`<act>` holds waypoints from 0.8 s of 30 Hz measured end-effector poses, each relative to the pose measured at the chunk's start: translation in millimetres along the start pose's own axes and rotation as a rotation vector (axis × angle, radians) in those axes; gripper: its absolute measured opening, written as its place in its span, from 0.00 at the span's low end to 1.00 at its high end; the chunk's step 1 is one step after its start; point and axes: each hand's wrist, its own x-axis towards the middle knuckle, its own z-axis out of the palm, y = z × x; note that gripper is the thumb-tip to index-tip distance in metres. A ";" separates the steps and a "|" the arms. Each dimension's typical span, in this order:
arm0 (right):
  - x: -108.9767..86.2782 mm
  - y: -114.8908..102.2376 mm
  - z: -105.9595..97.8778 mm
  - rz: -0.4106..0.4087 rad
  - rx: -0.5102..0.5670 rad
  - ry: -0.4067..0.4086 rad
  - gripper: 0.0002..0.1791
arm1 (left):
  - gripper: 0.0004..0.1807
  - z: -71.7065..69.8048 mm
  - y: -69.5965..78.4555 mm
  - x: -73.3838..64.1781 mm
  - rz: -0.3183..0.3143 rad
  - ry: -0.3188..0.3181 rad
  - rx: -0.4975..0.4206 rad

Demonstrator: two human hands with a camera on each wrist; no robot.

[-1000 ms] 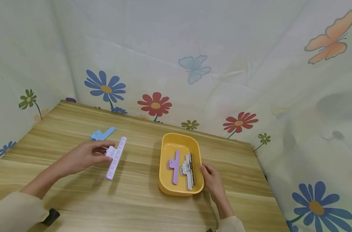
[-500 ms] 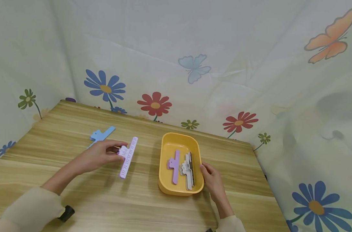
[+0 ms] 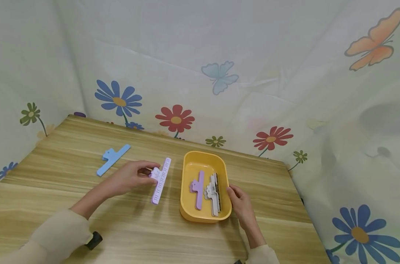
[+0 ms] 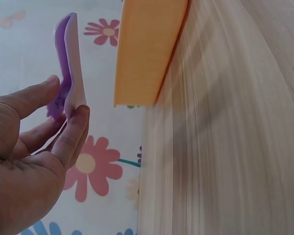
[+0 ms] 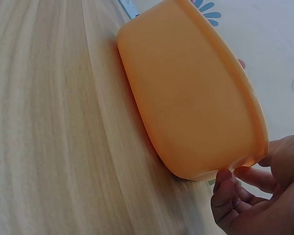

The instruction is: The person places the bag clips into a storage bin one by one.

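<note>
My left hand [image 3: 130,177] pinches a light purple ruler clip [image 3: 161,181] by its scalloped handle, holding it in the air left of the yellow bin [image 3: 182,190]. In the left wrist view the thumb presses one side of the clip [image 4: 74,58] and the fingers the other. My right hand [image 3: 242,205] grips the bin's right rim; the right wrist view shows thumb and fingertips at the bin's edge [image 5: 255,115]. Inside the bin lie a purple clip [image 3: 199,190] and, to its right, a grey-white clip [image 3: 214,194] beside a black-edged one [image 3: 218,190].
A blue clip [image 3: 113,160] lies on the wooden table [image 3: 147,234] behind my left forearm. A white curtain [image 3: 173,44] printed with flowers and butterflies stands close behind the table's back edge and along both sides.
My left hand has carried the light purple clip rightward, closer to the bin, uncovering the whole blue clip. The right hand and the bin have stayed in place.
</note>
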 end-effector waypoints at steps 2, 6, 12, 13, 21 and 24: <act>2.9 7.0 -0.1 -0.002 -0.001 0.008 0.20 | 0.31 4.1 2.4 3.2 0.004 0.000 -0.008; 5.1 14.4 0.4 -0.014 -0.009 0.019 0.20 | 0.31 11.3 7.1 9.1 0.002 0.010 -0.004; 4.2 14.8 0.4 -0.023 -0.021 0.024 0.20 | 0.31 19.7 14.4 16.5 -0.011 -0.004 -0.001; 4.2 14.7 0.4 -0.024 -0.022 0.024 0.20 | 0.31 20.6 15.4 17.2 -0.012 -0.009 0.000; 4.3 11.2 -0.3 -0.005 -0.009 0.013 0.22 | 0.31 27.6 22.8 24.7 -0.010 -0.025 -0.006; 0.1 2.0 -0.2 -0.002 -0.005 0.001 0.20 | 0.31 30.9 25.9 27.8 -0.015 -0.032 -0.006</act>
